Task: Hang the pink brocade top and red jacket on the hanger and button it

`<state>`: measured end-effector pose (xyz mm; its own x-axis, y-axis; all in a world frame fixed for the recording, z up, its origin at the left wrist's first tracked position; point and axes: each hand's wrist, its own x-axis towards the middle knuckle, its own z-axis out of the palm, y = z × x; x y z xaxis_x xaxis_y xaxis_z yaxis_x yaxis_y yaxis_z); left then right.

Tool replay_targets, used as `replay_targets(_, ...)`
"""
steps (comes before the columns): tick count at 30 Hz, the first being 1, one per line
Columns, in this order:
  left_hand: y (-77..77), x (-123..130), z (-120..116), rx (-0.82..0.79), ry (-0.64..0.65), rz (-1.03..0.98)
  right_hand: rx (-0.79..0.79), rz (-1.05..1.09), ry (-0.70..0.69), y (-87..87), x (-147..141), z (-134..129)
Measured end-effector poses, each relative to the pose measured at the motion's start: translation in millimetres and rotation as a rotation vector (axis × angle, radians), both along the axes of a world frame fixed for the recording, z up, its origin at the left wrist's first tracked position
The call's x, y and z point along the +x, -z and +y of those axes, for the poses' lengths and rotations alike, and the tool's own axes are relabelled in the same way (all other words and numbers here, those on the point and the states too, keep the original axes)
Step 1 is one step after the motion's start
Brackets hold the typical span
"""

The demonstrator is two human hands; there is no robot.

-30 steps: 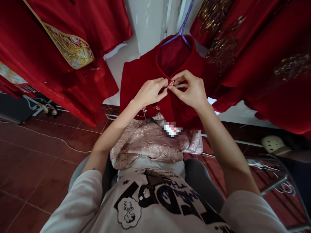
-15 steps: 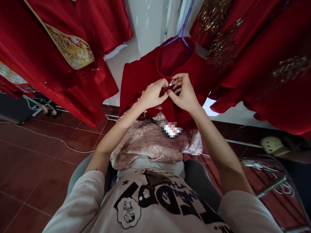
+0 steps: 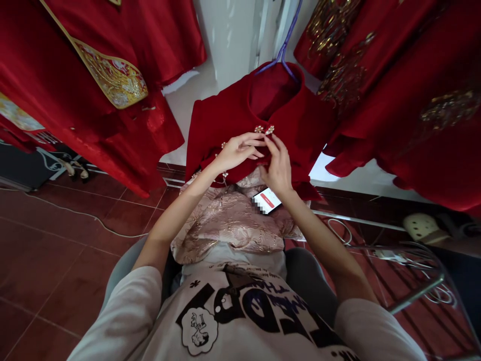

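Observation:
A dark red velvet jacket (image 3: 218,115) hangs in front of me on a purple hanger (image 3: 285,42). Two gold-and-pearl flower clasps (image 3: 269,130) sit side by side at its collar. Just below them is my left hand (image 3: 240,152), its fingers stretched out over the front edge. My right hand (image 3: 277,163) is beside it, fingertips near the clasps and thumb apart; I see nothing held in either. On my lap lies shiny pink brocade fabric (image 3: 225,220), and a phone (image 3: 268,199) with a lit screen rests on it.
Red garments with gold embroidery (image 3: 112,75) hang at the left. More red beaded clothes (image 3: 394,125) hang at the right. A metal rack (image 3: 421,293) with white cables and a pale clog (image 3: 419,225) are at the lower right. A cable (image 3: 101,223) crosses the tiled floor.
Both hands have let go of the collar clasp and dropped slightly below it. The two clasps now show uncovered, and the right hand has shifted down, its forearm moving left.

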<state>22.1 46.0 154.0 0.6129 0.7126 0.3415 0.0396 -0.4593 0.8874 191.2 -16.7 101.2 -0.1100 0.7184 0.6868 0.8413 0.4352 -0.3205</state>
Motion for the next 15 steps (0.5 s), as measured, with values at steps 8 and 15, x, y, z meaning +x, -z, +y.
replay_targets(8, 1.2, -19.5, -18.8, 0.425, -0.378, 0.023, 0.135, 0.463, 0.156, -20.6, 64.5, -6.0)
replay_targets(15, 47.0, -33.9, -20.2, 0.386, -0.812, -0.032, -0.099, 0.492, -0.179, -65.2, 54.5, -36.7)
